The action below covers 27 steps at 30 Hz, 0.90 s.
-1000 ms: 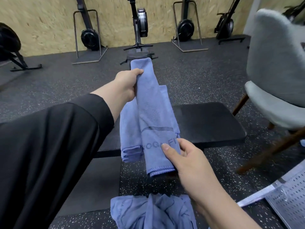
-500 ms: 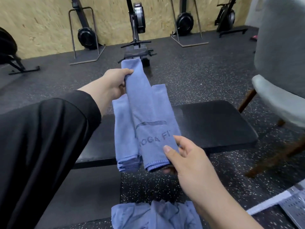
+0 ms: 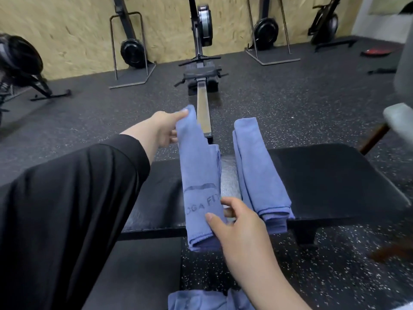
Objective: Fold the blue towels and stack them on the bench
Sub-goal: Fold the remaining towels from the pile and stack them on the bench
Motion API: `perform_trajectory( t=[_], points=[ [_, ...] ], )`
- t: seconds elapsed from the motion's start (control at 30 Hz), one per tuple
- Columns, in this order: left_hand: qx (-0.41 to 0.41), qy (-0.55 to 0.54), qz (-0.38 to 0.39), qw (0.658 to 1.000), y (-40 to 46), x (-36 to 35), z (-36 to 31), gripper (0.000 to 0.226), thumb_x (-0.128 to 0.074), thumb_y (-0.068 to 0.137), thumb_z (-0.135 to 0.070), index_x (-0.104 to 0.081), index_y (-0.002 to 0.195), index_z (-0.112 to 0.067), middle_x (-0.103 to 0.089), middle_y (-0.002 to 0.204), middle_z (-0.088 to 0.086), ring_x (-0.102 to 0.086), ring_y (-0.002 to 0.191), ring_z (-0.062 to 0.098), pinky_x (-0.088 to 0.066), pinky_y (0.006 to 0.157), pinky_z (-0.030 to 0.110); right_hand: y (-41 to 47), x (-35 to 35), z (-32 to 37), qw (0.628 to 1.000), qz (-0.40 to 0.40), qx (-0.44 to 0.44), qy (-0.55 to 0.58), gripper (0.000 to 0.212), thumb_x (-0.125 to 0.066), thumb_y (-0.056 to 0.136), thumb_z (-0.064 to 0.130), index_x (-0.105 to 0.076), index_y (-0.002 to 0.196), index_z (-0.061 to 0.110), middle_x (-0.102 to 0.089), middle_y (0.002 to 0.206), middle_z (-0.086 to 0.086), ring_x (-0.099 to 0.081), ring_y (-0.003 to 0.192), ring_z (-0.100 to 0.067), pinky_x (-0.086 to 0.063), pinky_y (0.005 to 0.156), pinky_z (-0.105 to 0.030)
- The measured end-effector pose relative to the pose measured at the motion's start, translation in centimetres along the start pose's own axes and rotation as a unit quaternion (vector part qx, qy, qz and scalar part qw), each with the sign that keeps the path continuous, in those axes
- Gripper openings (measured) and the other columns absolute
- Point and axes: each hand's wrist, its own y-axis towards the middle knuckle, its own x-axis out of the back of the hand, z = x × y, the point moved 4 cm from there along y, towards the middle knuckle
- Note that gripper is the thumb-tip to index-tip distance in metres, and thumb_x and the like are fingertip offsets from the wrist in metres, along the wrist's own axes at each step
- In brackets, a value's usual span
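Note:
I hold a long folded blue towel [image 3: 200,175] printed with dark letters lengthwise above the black bench [image 3: 330,182]. My left hand [image 3: 164,128] grips its far end, in a black sleeve. My right hand [image 3: 232,222] pinches its near end by the right edge. A stack of folded blue towels [image 3: 259,171] lies on the bench just to the right, a narrow gap apart from the held towel. A crumpled heap of blue towels [image 3: 201,299] lies at the bottom edge, on the floor or my lap, I cannot tell.
A rowing machine [image 3: 202,70] with its rail runs away from the bench on the speckled rubber floor. Other black gym machines [image 3: 131,48] stand along the wooden wall. A grey chair [image 3: 400,121] with wooden legs stands at the right edge.
The held towel has shifted left relative to the folded stack, which now lies apart on its right. The view has tilted up and the bench sits lower and closer.

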Motion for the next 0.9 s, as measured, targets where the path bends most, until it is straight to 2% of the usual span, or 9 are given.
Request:
perform_trajectory(
  t=[0.07,0.1,0.2,0.27,0.37,0.53,0.73,0.83,0.9],
  points=[
    [-0.036,0.161,-0.01,0.986,-0.9,-0.7,1.3,0.077,-0.067,0.09,-0.049,-0.041,0.146,-0.003,-0.06,0.128,0.011,-0.062,0.087,0.021,-0.053,0.076,0.034,0.6,-0.4,-0.6,0.992,-0.003,0.011,-0.123,0.034,-0.068,0.092,0.043,-0.059,0.125,0.036,-0.062,0.118,0.018,-0.061,0.108,-0.005,-0.05,0.095,-0.033],
    [-0.064,0.22,-0.029,0.973,-1.5,-1.0,2.1,0.075,-0.061,0.095,-0.044,-0.033,0.152,-0.004,-0.053,0.142,0.014,-0.06,0.09,0.021,-0.049,0.076,0.032,0.7,-0.5,-0.8,0.988,-0.003,0.014,-0.151,0.045,-0.067,0.092,0.046,-0.052,0.133,0.037,-0.055,0.125,0.016,-0.057,0.114,-0.008,-0.048,0.097,-0.034],
    [-0.134,0.26,-0.057,0.954,-3.5,-1.9,4.4,0.066,-0.053,0.101,-0.035,-0.028,0.157,-0.012,-0.04,0.158,0.006,-0.048,0.134,0.024,-0.041,0.104,0.034,0.5,-0.5,-0.6,0.979,-0.02,0.05,-0.196,0.05,-0.064,0.092,0.053,-0.038,0.134,0.044,-0.04,0.127,0.019,-0.051,0.116,-0.01,-0.049,0.094,-0.036],
    [-0.153,0.245,-0.065,0.955,-4.5,-1.8,5.6,0.065,-0.054,0.102,-0.035,-0.029,0.158,-0.014,-0.038,0.16,0.005,-0.039,0.144,0.022,-0.033,0.114,0.035,0.3,-0.6,-0.3,0.966,-0.024,0.096,-0.237,0.039,-0.061,0.093,0.053,-0.048,0.129,0.042,-0.037,0.124,0.019,-0.046,0.117,-0.01,-0.049,0.093,-0.035],
    [-0.152,0.215,-0.056,0.963,-6.6,-2.0,6.7,0.065,-0.056,0.101,-0.034,-0.03,0.157,-0.014,-0.037,0.16,0.003,-0.038,0.145,0.02,-0.032,0.117,0.035,0.2,-0.6,-0.5,0.956,-0.015,0.125,-0.265,0.035,-0.057,0.097,0.052,-0.062,0.127,0.036,-0.04,0.129,0.016,-0.041,0.119,-0.012,-0.045,0.099,-0.032],
    [-0.146,0.131,-0.032,0.98,-11.3,-3.0,8.1,0.069,-0.058,0.1,-0.037,-0.027,0.159,-0.02,-0.041,0.157,-0.005,-0.043,0.141,0.013,-0.035,0.117,0.036,-0.1,0.0,-0.2,0.96,-0.014,0.142,-0.243,0.037,-0.05,0.101,0.046,-0.06,0.133,0.032,-0.036,0.146,0.014,-0.032,0.134,-0.009,-0.032,0.11,-0.027],
    [-0.111,0.093,-0.022,0.989,-15.8,-2.7,9.1,0.083,-0.053,0.082,-0.061,-0.028,0.156,-0.033,-0.049,0.15,-0.012,-0.05,0.134,0.01,-0.042,0.112,0.042,-1.6,0.9,0.7,0.96,-0.002,0.166,-0.226,0.039,-0.053,0.102,0.038,-0.058,0.138,0.025,-0.038,0.152,0.01,-0.033,0.142,-0.011,-0.025,0.115,-0.024],
    [-0.111,0.095,-0.027,0.989,-18.2,-2.8,8.7,0.059,-0.054,0.1,-0.04,-0.033,0.153,-0.025,-0.051,0.125,-0.024,-0.052,0.113,0.003,-0.04,0.097,0.025,-2.4,1.7,1.0,0.962,-0.003,0.169,-0.216,0.038,-0.054,0.102,0.036,-0.059,0.138,0.022,-0.041,0.151,0.009,-0.037,0.142,-0.011,-0.027,0.116,-0.024],
    [-0.122,0.11,-0.031,0.986,-20.0,-2.7,8.6,0.05,-0.052,0.104,-0.03,-0.036,0.151,-0.021,-0.046,0.107,-0.022,-0.047,0.099,0.0,-0.033,0.085,0.019,-3.1,2.3,1.2,0.96,-0.01,0.178,-0.215,0.036,-0.054,0.103,0.035,-0.06,0.136,0.021,-0.046,0.145,0.01,-0.042,0.137,-0.01,-0.028,0.111,-0.021]
  ],
)
